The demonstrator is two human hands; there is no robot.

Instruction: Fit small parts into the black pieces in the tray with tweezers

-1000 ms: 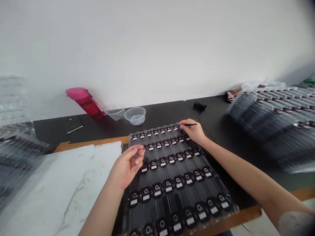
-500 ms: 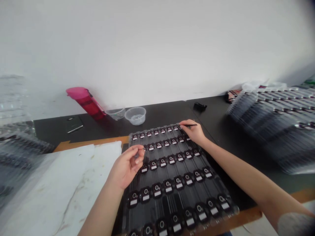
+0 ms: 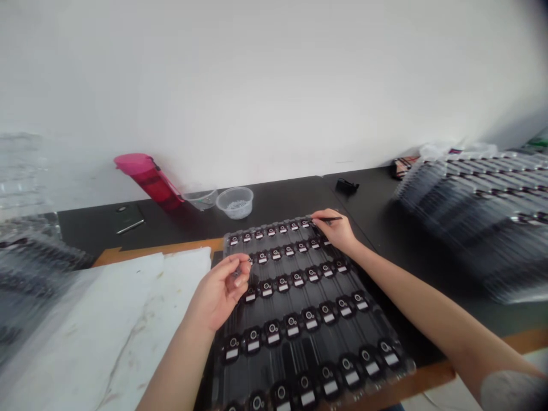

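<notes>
My right hand (image 3: 336,229) is at the far right corner of a clear plastic tray (image 3: 257,311). Its fingers pinch a slim black tweezers-like tool (image 3: 330,218), whose tip is hidden by the fingers. Rows of small black parts (image 3: 292,325), each with a ring and a white label, sit in the tray. Over the tray's left edge, my left hand (image 3: 220,291) is curled with thumb and forefinger together. Small greyish pieces (image 3: 237,273) show inside its fingers, too small to make out.
Behind the tray stands a clear bowl (image 3: 235,204) of tiny pieces, beside a pink-red cylindrical case (image 3: 148,180). Tray stacks rise at right (image 3: 466,211) and left (image 3: 34,268). White sheets (image 3: 111,325) cover the left. A black object (image 3: 347,186) and phone-like item (image 3: 129,220) lie behind.
Almost nothing differs. Both hands keep their places and grips; the view has shifted very slightly.
</notes>
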